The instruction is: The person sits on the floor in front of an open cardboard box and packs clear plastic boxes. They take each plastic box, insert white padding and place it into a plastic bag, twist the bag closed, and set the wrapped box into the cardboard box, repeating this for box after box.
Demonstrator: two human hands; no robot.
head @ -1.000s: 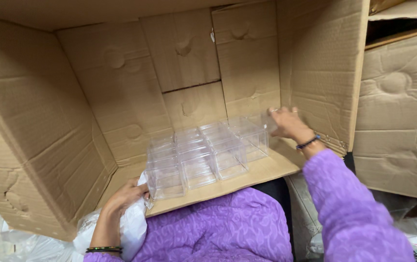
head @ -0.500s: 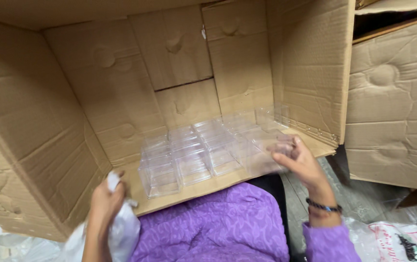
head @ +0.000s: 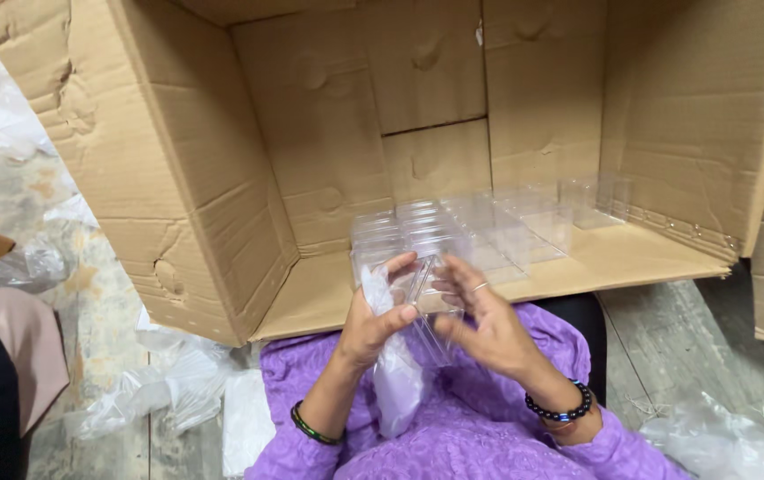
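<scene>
Gripped between the fingers of left hand (head: 373, 324) and right hand (head: 480, 324): a clear plastic box (head: 425, 298), see-through, square-edged. Pinned under left thumb, a plastic bag (head: 395, 382) hanging toward 6 o'clock. At 12 o'clock, rows of clear boxes (head: 489, 236) inside the cardboard carton (head: 222, 169)

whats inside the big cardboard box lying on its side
Inside the cardboard box, rows of clear plastic boxes sit on its lower wall. The hands cover the nearest ones, so their count stays hidden.
</scene>
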